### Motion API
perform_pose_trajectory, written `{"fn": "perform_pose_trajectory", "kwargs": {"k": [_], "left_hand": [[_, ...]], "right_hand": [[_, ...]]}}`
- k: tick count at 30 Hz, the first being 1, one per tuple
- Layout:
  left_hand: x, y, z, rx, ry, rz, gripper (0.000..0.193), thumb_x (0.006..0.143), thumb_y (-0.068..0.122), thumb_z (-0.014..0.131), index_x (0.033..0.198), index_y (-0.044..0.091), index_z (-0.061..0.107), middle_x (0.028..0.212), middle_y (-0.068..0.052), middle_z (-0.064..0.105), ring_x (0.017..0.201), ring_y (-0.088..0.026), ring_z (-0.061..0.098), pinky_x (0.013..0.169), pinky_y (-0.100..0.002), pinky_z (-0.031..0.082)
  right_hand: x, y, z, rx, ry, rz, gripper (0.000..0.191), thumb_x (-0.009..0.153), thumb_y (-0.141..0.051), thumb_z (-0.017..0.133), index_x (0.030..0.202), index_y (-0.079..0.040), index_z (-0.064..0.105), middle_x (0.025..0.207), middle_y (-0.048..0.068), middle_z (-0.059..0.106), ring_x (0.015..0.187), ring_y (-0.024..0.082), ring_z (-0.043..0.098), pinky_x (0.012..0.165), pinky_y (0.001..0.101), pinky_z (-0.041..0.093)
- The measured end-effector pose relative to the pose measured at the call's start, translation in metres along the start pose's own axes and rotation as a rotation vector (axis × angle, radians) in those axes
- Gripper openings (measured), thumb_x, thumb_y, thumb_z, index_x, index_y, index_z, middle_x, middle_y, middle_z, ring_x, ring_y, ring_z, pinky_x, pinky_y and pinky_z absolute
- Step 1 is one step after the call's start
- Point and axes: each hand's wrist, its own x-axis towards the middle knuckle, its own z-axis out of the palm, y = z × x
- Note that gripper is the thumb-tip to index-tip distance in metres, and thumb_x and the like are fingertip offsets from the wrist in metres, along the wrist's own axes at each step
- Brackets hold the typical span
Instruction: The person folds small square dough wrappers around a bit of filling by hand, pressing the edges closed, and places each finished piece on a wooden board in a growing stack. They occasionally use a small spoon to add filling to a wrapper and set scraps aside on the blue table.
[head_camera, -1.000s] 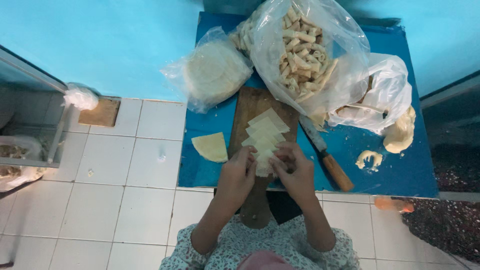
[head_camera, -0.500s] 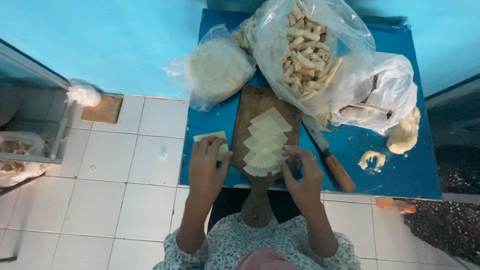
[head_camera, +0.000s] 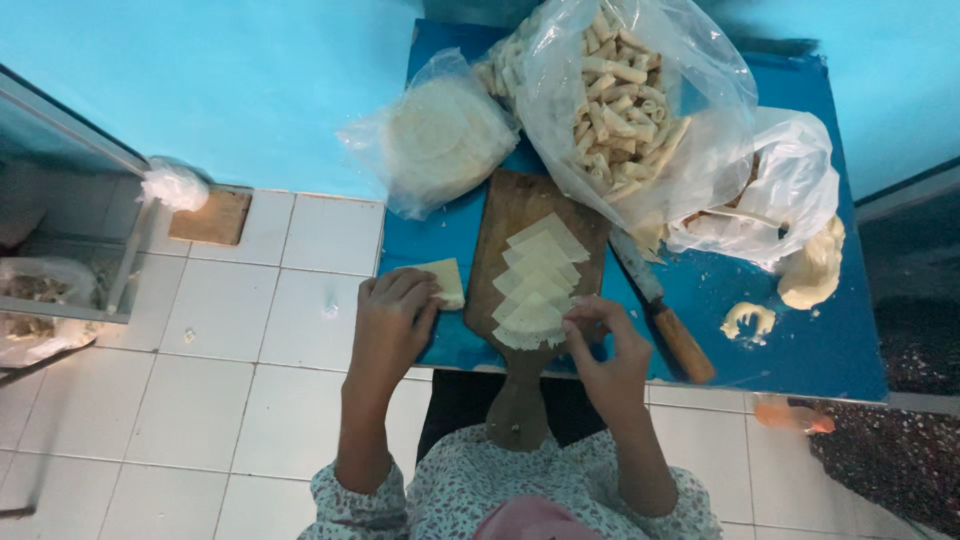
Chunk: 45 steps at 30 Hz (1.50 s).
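A single pale dough sheet (head_camera: 443, 281) is seen lying flat on the blue surface (head_camera: 800, 340), just to the left of the wooden cutting board (head_camera: 520, 215). It is covered at its near-left corner by the left hand (head_camera: 388, 325), whose fingers (head_camera: 415, 290) are curled together over the sheet's edge; whether it is pinched or only pressed cannot be told. The sheet lies up and to the right of that hand, its longer side running roughly across the view.

The right hand (head_camera: 603, 355) is held at the near end of a fanned stack of cut sheets (head_camera: 535, 285) on the board. Its fingers (head_camera: 580, 312) are bent and drawn together at the edge of the lowest sheet, apparently touching it. The stack runs diagonally away from the person, towards the upper right. Each hand is thus nearest to its own piece, with the board's edge between them.

A knife with a wooden handle (head_camera: 668, 325) lies just right of the board. Further back are placed a bag of round wrappers (head_camera: 440, 140), a large clear bag of rolled pieces (head_camera: 625, 90) and a white bag (head_camera: 790, 190); scraps of dough (head_camera: 748, 320) are left to the right. The surface stands on a white tiled floor (head_camera: 220, 400) against a turquoise wall (head_camera: 200, 70).
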Motion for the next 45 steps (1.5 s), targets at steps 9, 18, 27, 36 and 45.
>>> {"fn": "perform_pose_trajectory", "kwargs": {"k": [9,18,27,36,45], "left_hand": [[0.022,0.012,0.013,-0.419,0.328,-0.31,0.016,0.095,0.014,0.075,0.103,0.0,0.074,0.091,-0.013,0.077,0.075,-0.024,0.077,0.065,-0.034,0.058],[0.055,0.035,0.064,-0.091,0.096,0.098,0.01,0.083,0.009,0.074,0.092,0.005,0.072,0.098,-0.011,0.069,0.094,-0.035,0.066,0.078,-0.045,0.054],[0.059,0.021,0.062,-0.143,-0.029,0.137,0.013,0.08,0.013,0.077,0.091,0.009,0.073,0.095,-0.007,0.07,0.095,-0.032,0.067,0.081,-0.044,0.054],[0.093,0.006,0.068,-0.068,-0.221,0.35,0.011,0.083,0.019,0.075,0.087,0.009,0.072,0.091,-0.011,0.069,0.087,-0.036,0.067,0.074,-0.048,0.053],[0.108,-0.016,0.073,-0.313,-0.333,0.221,0.011,0.083,0.015,0.071,0.087,0.005,0.074,0.083,-0.017,0.07,0.078,-0.038,0.069,0.069,-0.048,0.054]], "right_hand": [[-0.006,-0.004,0.002,0.103,0.0,0.065,0.021,0.092,-0.003,0.074,0.112,-0.003,0.067,0.095,0.004,0.075,0.08,0.007,0.065,0.071,0.0234,0.052],[-0.01,-0.007,0.001,0.096,-0.041,0.091,0.017,0.091,-0.003,0.074,0.106,-0.003,0.067,0.092,0.003,0.073,0.075,0.006,0.065,0.068,0.0234,0.053],[0.025,-0.009,0.0,-0.025,-0.149,0.019,0.016,0.091,-0.004,0.073,0.106,-0.006,0.069,0.098,0.007,0.074,0.083,0.02,0.072,0.072,0.0319,0.055],[0.068,-0.006,0.012,-0.131,-0.218,-0.16,0.031,0.085,0.002,0.068,0.115,-0.007,0.067,0.109,0.011,0.07,0.104,0.033,0.067,0.089,0.042,0.053],[0.069,-0.002,0.026,-0.127,-0.213,-0.248,0.033,0.087,0.001,0.067,0.119,-0.008,0.067,0.111,0.015,0.067,0.107,0.037,0.064,0.091,0.044,0.052]]}}
